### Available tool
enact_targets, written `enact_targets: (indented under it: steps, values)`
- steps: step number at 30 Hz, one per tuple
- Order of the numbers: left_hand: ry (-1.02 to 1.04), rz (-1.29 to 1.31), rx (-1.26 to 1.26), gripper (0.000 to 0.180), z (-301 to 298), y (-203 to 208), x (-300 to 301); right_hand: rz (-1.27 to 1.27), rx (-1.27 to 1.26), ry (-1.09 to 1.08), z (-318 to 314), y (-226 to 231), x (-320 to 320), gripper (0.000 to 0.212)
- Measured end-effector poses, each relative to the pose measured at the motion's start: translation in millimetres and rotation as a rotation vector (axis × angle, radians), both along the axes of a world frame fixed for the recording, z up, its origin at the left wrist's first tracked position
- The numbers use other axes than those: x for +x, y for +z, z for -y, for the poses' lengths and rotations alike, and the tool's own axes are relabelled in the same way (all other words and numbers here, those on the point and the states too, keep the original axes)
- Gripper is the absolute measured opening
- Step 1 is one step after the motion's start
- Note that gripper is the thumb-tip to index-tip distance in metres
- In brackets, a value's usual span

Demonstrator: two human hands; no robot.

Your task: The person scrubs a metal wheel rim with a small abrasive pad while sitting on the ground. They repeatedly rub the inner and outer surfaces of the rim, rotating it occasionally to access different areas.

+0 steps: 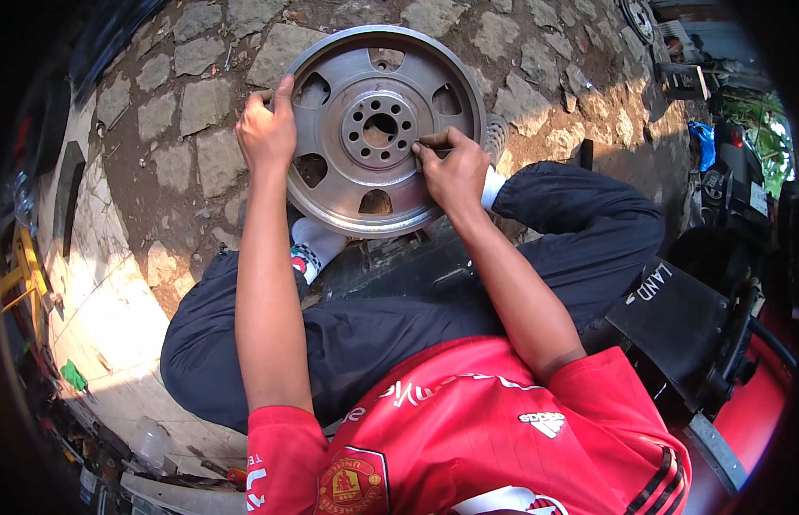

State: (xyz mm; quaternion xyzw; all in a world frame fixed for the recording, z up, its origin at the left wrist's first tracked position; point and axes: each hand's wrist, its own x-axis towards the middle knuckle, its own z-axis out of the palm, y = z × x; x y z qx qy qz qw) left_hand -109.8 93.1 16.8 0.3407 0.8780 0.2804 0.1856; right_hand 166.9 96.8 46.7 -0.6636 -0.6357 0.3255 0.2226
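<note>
The red short-sleeved jersey (468,438) fills the lower edge, and from it both bare forearms reach up to a round grey metal wheel disc (378,129) with cut-out windows and a ring of bolt holes around its centre bore. The disc stands tilted on the cobbled stone ground (185,103), propped against the person's white-socked feet (318,245), above the dark trousers (373,326). The left hand (266,129) curls closed over the disc's left rim, thumb up on the edge, steadying it. The right hand (455,167) lies on the disc's face just right of the hub, fingers pinched together on something too small to make out. The step in hand looks like close work at the bolt ring; the next move likely calls for a firm brace and fine fingertip control. Right of the disc stand dark machine parts (734,189).
</note>
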Motion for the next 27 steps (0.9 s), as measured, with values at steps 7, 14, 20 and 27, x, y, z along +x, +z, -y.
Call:
enact_targets:
  steps: [7, 14, 20, 27]
  values:
    - [-0.021, -0.018, 0.036, 0.090, 0, 8, 5, 0.019, -0.041, -0.062, -37, 14, -12, 0.018]
    - [-0.035, -0.038, 0.046, 0.087, -2, 7, 4, 0.003, -0.117, -0.097, -46, 13, -12, 0.018]
    - [-0.029, -0.012, 0.056, 0.088, 0, 7, 5, -0.018, -0.050, 0.018, -18, -8, 8, 0.017]
    - [-0.012, -0.019, 0.002, 0.088, -1, 0, 1, 0.024, -0.068, -0.001, -39, 10, -3, 0.017]
